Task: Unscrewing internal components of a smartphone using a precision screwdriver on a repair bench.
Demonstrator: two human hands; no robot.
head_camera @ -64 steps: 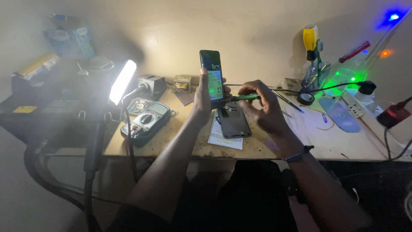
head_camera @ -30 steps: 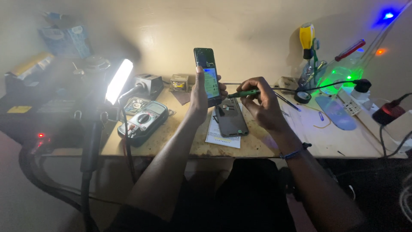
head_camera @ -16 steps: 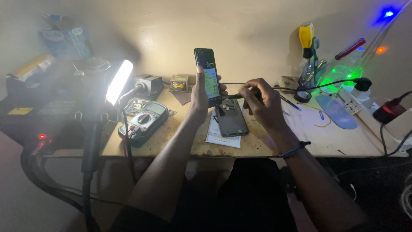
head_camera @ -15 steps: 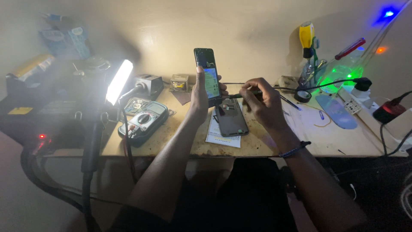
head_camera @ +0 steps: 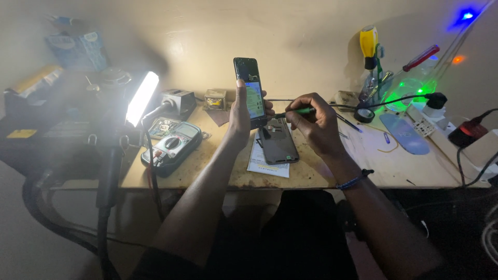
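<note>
A wooden workbench (head_camera: pixel 311 173) is seen from above, and it stands against a pale wall. At its left side a bright strip lamp (head_camera: pixel 141 97) on a dark stand is placed, and below it a multimeter (head_camera: pixel 171 148) with a round dial lies on the wood. At the right end a plastic bottle lit green (head_camera: pixel 410 87) and a yellow-handled tool (head_camera: pixel 368 44) are kept, well apart from the hands. In the middle a dark opened phone body (head_camera: pixel 278 141) is laid on a white paper sheet (head_camera: pixel 267 161). An upright smartphone (head_camera: pixel 250 87) with a lit screen is held above the bench by the left hand (head_camera: pixel 239 111); the fingers are closed around its lower half, at the two long edges. This phone is judged to be light, stiff and rather slippery, with a glass face which can break easily, so the edges are the safe place to take it, not the screen. A thin green-handled tool (head_camera: pixel 295 111) is pinched in the right hand (head_camera: pixel 316 124), fingers together on the handle, and its tip is directed to the lower part of the upright phone; whether they touch cannot be told. The tool is judged light and rigid.
</note>
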